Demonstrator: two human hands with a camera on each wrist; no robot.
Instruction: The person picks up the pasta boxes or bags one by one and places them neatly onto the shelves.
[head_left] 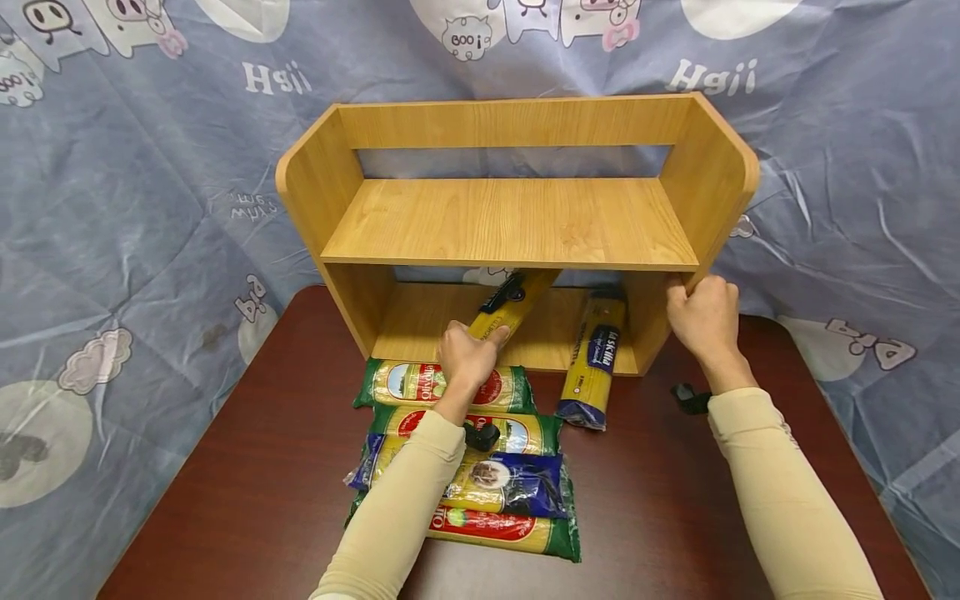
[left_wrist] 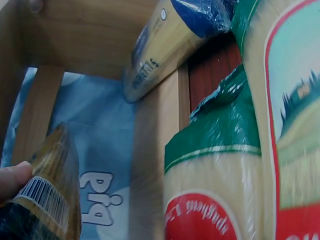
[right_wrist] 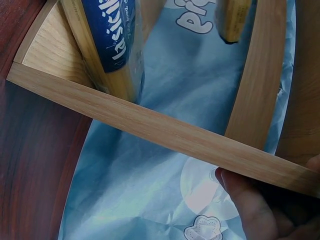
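My left hand (head_left: 468, 358) grips a yellow pasta packet (head_left: 513, 308) with a dark label. The packet slants up inside the lower compartment of the wooden shelf (head_left: 495, 221), its far end hidden behind the upper board. In the left wrist view, the thumb (left_wrist: 17, 177) lies along this packet (left_wrist: 55, 200) near its barcode. At the shelf's right side panel (head_left: 648, 321), my right hand (head_left: 705, 317) holds the front edge with curled fingers. Another yellow packet (head_left: 596, 358), with a blue label, leans at the compartment's right end, its near end past the front edge.
Several pasta packets lie crosswise on the dark red table (head_left: 247, 467) before the shelf, including a green-ended one (head_left: 390, 383) against the shelf's front and a blue-ended one (head_left: 525, 483). A patterned blue cloth (head_left: 150, 208) hangs behind.
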